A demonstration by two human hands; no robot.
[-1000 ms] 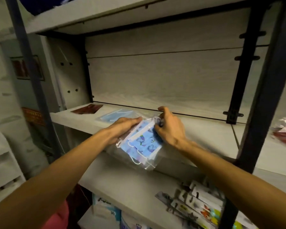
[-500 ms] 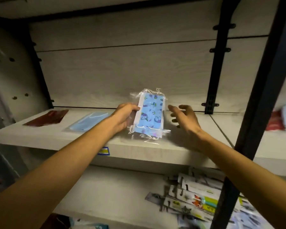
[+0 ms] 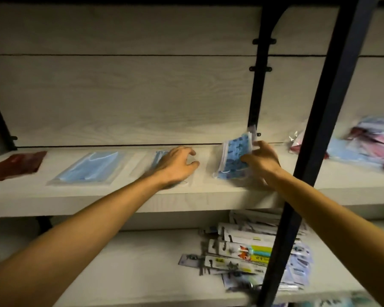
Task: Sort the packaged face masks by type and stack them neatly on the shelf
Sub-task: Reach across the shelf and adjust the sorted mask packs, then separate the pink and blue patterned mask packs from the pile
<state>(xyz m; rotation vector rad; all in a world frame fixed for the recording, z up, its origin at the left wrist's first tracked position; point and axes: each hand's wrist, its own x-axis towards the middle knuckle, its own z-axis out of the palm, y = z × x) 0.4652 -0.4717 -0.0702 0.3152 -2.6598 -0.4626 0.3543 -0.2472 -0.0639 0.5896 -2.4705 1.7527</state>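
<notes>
On the middle shelf (image 3: 208, 196) lie a dark red mask pack (image 3: 16, 165) at the far left and a plain light-blue pack (image 3: 91, 167) beside it. My left hand (image 3: 177, 165) hovers or rests with relaxed fingers over a blue patterned pack (image 3: 159, 155) lying flat, which it mostly hides. Just to the right, my right hand (image 3: 259, 160) grips a clear-wrapped blue patterned mask pack (image 3: 233, 158) by its right edge. That pack stands tilted, its lower edge on the shelf board. The image is blurred by motion.
A black upright post (image 3: 319, 129) crosses the foreground over my right forearm. Behind it on the right lies a loose pile of pink, red and blue mask packs (image 3: 368, 147). The lower shelf holds several carded packs (image 3: 242, 251).
The patterned pack has passed from my left hand to my right and moved right and down onto the shelf. My left hand now sits over a flat patterned pack. The view shifted right.
</notes>
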